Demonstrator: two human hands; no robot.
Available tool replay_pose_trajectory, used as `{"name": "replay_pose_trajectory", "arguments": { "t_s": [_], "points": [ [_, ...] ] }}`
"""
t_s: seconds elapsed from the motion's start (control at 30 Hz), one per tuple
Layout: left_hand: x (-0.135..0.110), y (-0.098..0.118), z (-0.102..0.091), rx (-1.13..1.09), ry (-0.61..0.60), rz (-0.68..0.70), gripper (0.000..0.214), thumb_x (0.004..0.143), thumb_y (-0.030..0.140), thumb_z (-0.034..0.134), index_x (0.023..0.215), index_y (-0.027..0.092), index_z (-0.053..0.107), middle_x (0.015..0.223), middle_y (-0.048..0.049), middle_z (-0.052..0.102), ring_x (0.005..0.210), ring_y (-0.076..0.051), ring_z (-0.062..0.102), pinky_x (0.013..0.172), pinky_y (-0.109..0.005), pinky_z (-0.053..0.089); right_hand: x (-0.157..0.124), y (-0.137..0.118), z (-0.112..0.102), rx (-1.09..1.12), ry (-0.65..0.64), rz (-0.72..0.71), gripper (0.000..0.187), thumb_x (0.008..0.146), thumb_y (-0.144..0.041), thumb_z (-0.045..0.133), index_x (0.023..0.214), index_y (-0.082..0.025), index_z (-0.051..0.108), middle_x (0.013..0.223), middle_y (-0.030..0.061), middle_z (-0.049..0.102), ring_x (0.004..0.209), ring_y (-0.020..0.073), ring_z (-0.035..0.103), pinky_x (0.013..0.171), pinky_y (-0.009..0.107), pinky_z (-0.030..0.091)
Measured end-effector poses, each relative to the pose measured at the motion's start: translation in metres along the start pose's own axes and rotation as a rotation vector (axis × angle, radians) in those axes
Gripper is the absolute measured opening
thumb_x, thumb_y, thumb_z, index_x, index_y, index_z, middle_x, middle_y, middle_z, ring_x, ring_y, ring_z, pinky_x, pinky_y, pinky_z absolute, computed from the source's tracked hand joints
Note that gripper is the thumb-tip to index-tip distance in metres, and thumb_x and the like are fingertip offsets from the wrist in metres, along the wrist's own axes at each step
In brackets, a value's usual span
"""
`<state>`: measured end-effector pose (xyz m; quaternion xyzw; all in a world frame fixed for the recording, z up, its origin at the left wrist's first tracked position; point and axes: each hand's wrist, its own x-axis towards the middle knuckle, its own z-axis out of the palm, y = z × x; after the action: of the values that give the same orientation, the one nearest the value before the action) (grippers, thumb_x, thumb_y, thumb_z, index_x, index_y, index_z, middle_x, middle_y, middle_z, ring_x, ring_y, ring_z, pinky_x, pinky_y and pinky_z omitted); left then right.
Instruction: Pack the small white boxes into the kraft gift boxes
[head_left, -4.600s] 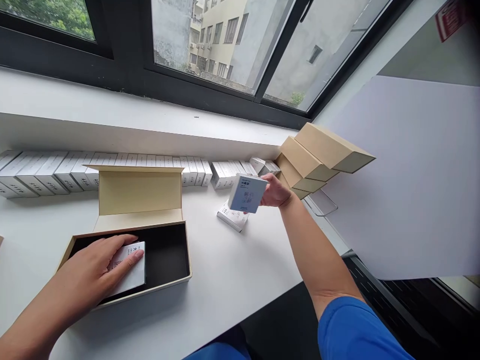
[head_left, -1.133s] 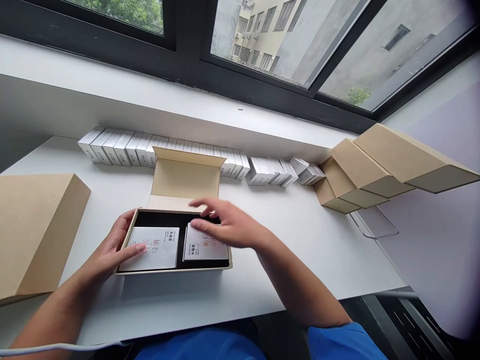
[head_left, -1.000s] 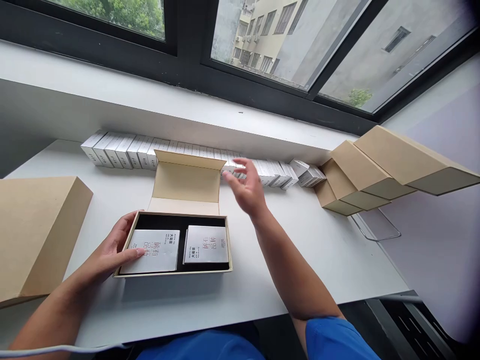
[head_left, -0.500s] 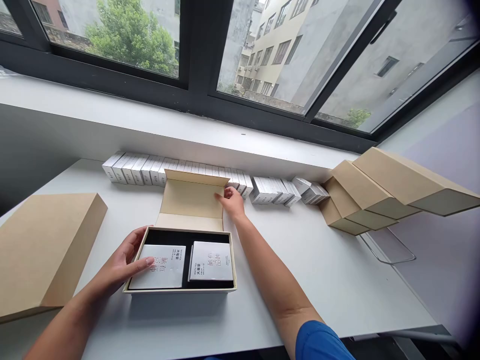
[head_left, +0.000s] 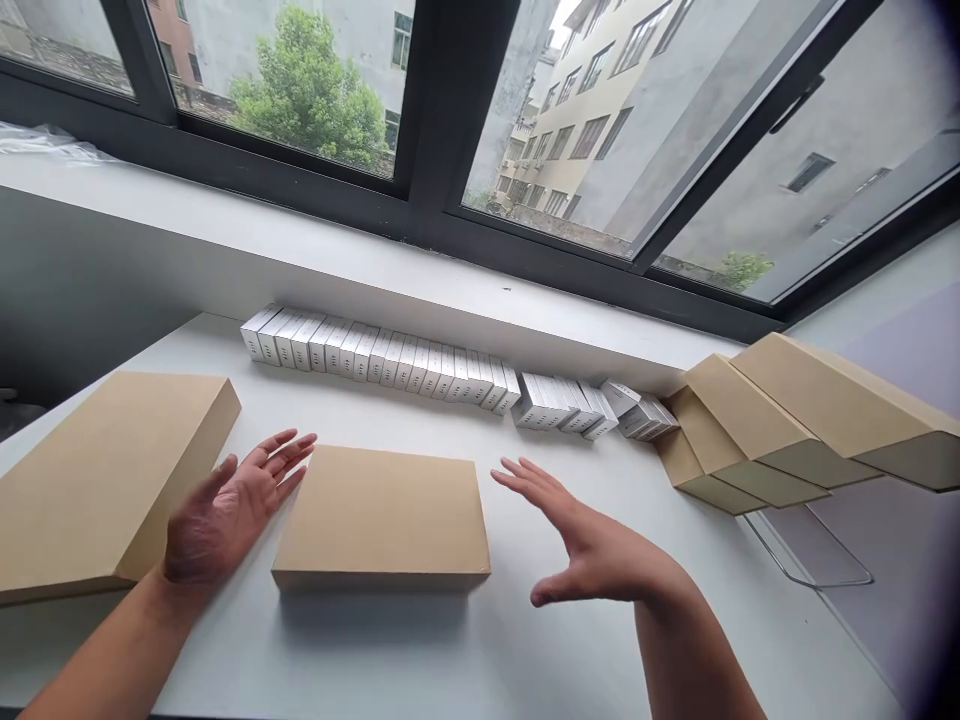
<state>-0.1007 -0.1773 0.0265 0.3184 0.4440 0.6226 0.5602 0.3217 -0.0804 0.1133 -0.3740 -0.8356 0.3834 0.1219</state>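
A tan cardboard gift box point(head_left: 386, 515) lies on the white table in front of me with its lid closed, so its contents are hidden. At its left side is my left hand point(head_left: 232, 505), palm turned up and fingers spread, holding nothing; its fingertips come close to the box's edge, and I cannot tell whether they touch. My right hand point(head_left: 581, 540) hovers to the right of the box, apart from it, with thumb and fingers wide apart and nothing between them.
Another tan box point(head_left: 112, 475) lies at the left. Small white cartons point(head_left: 375, 355) stand in a long row along the back, several more point(head_left: 562, 405) to their right. Stacked tan boxes point(head_left: 780, 400) lean by the right wall near a metal wire frame point(head_left: 817, 575).
The box's lid has swung down and shut over the two white cartons inside. Both hands have let go and moved apart to its sides. The view has shifted slightly left.
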Motion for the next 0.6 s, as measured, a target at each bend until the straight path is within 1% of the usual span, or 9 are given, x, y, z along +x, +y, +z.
{"name": "replay_pose_trajectory", "arguments": {
  "t_s": [0.07,0.17,0.23,0.27,0.3,0.37,0.47,0.53,0.6],
  "points": [
    [-0.001,-0.006,-0.005,0.012,-0.133,0.006,0.086,0.085,0.069,0.052,0.155,0.022,0.037,0.165,-0.0136,0.037,0.156,-0.037,0.028,0.127,-0.056,0.026,-0.006,0.026,0.014,0.049,-0.042,0.101,0.127,0.046,-0.044,0.101,0.158,-0.037,0.04,0.167,0.0107,0.034,0.157,0.0389,0.023,0.12,0.058,0.036],
    [-0.011,-0.016,-0.008,0.291,-0.32,-0.033,0.118,0.071,0.064,0.076,0.164,0.03,0.012,0.172,-0.013,0.018,0.158,-0.041,0.018,0.125,-0.058,0.028,0.008,0.049,0.054,0.14,-0.109,0.078,0.148,0.039,-0.046,0.102,0.164,-0.03,0.024,0.17,0.0152,0.024,0.158,0.0397,0.017,0.122,0.059,0.029],
    [-0.024,-0.022,-0.003,0.482,-0.382,-0.073,0.14,0.065,0.061,0.085,0.163,0.033,-0.011,0.173,-0.014,0.01,0.158,-0.04,0.017,0.125,-0.058,0.025,0.024,0.049,0.081,0.16,-0.076,0.046,0.144,0.042,-0.044,0.1,0.164,-0.029,0.027,0.169,0.0161,0.026,0.158,0.0417,0.017,0.123,0.062,0.026],
    [-0.031,-0.025,0.001,0.549,-0.385,-0.082,0.146,0.065,0.06,0.086,0.161,0.033,-0.02,0.173,-0.0151,0.009,0.158,-0.039,0.017,0.125,-0.059,0.022,0.032,0.045,0.092,0.18,-0.03,0.026,0.135,0.047,-0.042,0.098,0.162,-0.028,0.03,0.167,0.0165,0.03,0.157,0.0421,0.022,0.123,0.062,0.027],
    [-0.04,-0.028,0.007,0.6,-0.37,-0.085,0.149,0.066,0.059,0.086,0.158,0.033,-0.028,0.173,-0.0163,0.009,0.159,-0.038,0.016,0.126,-0.06,0.019,0.038,0.04,0.1,0.217,0.016,-0.003,0.125,0.054,-0.04,0.095,0.161,-0.029,0.032,0.164,0.0166,0.036,0.154,0.0413,0.029,0.122,0.061,0.03],
    [-0.058,-0.035,0.021,0.678,-0.3,-0.088,0.15,0.069,0.058,0.084,0.153,0.032,-0.039,0.173,-0.0173,0.01,0.159,-0.037,0.015,0.126,-0.062,0.014,0.048,0.029,0.106,0.337,0.076,-0.08,0.111,0.066,-0.035,0.088,0.161,-0.03,0.03,0.158,0.0155,0.046,0.147,0.0376,0.044,0.116,0.057,0.042],
    [-0.087,-0.039,0.037,0.757,-0.17,-0.08,0.149,0.071,0.055,0.082,0.148,0.037,-0.044,0.174,-0.0134,0.007,0.158,-0.04,0.016,0.123,-0.069,0.017,0.06,0.013,0.096,0.483,0.045,-0.127,0.109,0.071,-0.034,0.087,0.161,-0.036,0.026,0.153,0.0124,0.052,0.136,0.0348,0.056,0.098,0.049,0.059],
    [-0.105,-0.031,0.037,0.781,-0.054,-0.014,0.15,0.067,0.052,0.084,0.148,0.043,-0.042,0.175,-0.0069,0.003,0.158,-0.043,0.016,0.121,-0.072,0.021,0.071,0.0,0.085,0.524,0.051,-0.177,0.111,0.068,-0.034,0.091,0.16,-0.036,0.029,0.151,0.0114,0.053,0.133,0.0342,0.058,0.093,0.047,0.062],
    [-0.121,-0.013,0.025,0.767,0.051,0.094,0.151,0.062,0.049,0.087,0.15,0.048,-0.036,0.175,0.0024,0.002,0.158,-0.044,0.012,0.121,-0.071,0.025,0.09,-0.021,0.078,0.546,0.09,-0.278,0.112,0.065,-0.036,0.094,0.159,-0.035,0.032,0.152,0.0104,0.053,0.136,0.0329,0.056,0.103,0.048,0.057]
  ]
}}
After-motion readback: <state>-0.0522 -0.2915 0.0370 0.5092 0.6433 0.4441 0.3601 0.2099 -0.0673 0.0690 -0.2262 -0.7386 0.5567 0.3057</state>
